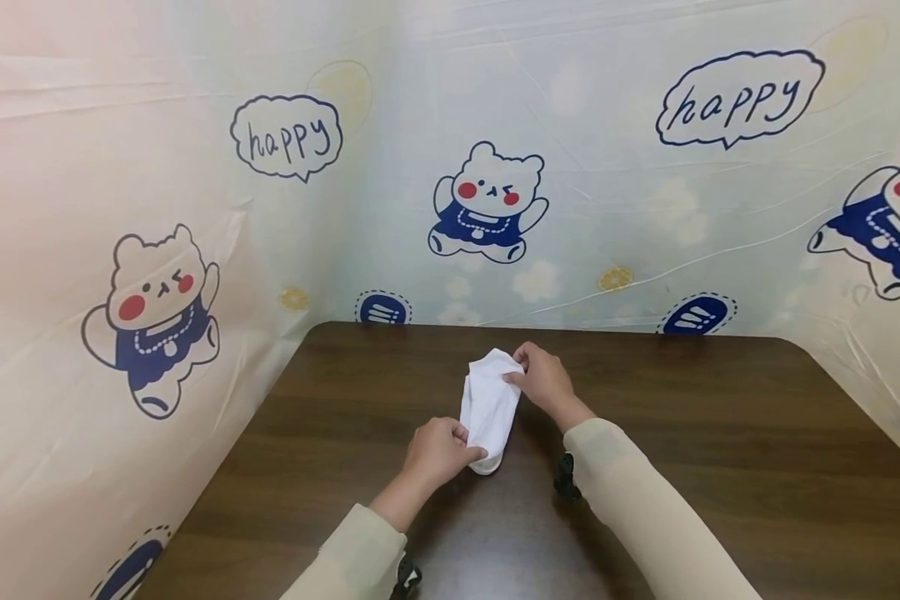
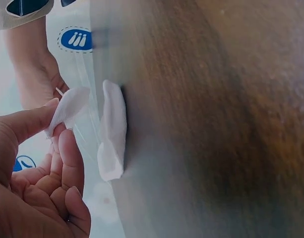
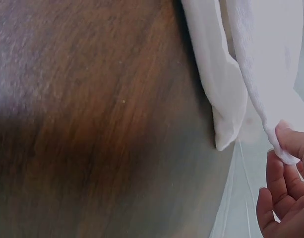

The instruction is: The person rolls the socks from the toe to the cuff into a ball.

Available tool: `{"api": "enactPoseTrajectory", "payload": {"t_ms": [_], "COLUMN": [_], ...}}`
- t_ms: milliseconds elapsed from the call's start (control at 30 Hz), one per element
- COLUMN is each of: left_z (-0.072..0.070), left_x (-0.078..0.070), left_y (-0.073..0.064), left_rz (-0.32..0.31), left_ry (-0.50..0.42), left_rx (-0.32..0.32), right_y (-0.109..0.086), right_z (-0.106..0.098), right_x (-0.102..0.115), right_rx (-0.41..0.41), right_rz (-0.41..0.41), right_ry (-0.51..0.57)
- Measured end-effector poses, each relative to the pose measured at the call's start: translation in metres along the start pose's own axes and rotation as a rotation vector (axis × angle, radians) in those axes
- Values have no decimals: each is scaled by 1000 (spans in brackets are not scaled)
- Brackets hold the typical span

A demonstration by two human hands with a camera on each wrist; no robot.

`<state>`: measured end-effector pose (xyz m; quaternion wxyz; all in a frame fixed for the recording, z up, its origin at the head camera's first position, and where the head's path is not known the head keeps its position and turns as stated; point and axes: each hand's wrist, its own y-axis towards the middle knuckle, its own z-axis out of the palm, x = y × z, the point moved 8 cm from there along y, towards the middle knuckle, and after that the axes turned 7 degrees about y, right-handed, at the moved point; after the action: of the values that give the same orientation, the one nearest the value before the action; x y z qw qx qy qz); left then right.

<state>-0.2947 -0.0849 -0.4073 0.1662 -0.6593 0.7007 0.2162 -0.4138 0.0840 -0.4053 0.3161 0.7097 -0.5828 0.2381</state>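
A white sock [image 1: 492, 404] is stretched between my two hands, above the table. Thumb and fingers of my left hand [image 1: 435, 452] pinch its near end; the left wrist view shows that pinched end [image 2: 71, 106] apart from the table. At the far end, my right hand [image 1: 546, 379] pinches the sock's edge, also seen as a thin white fold [image 3: 256, 96] in the right wrist view. Beneath lies a second white sock [image 2: 113, 134] flat on the tabletop, mostly covered by the upper one in the head view.
The dark brown wooden table [image 1: 330, 400] has rounded far corners. Behind it and to the left hangs a pale curtain [image 1: 390, 225] printed with bears and the word "happy". Both forearms wear light sleeves [image 1: 637, 492] with dark straps near the wrists.
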Motion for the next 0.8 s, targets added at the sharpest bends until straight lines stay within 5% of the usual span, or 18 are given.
{"api": "enactPoseTrajectory", "payload": {"t_ms": [800], "left_z": [10], "left_x": [18], "left_y": [-1], "left_rz": [-48], "left_ry": [19], "left_rx": [18], "right_y": [1], "right_z": [22], "right_x": [-3], "right_rx": [45], "right_rz": [27], "right_ry": [-59]}}
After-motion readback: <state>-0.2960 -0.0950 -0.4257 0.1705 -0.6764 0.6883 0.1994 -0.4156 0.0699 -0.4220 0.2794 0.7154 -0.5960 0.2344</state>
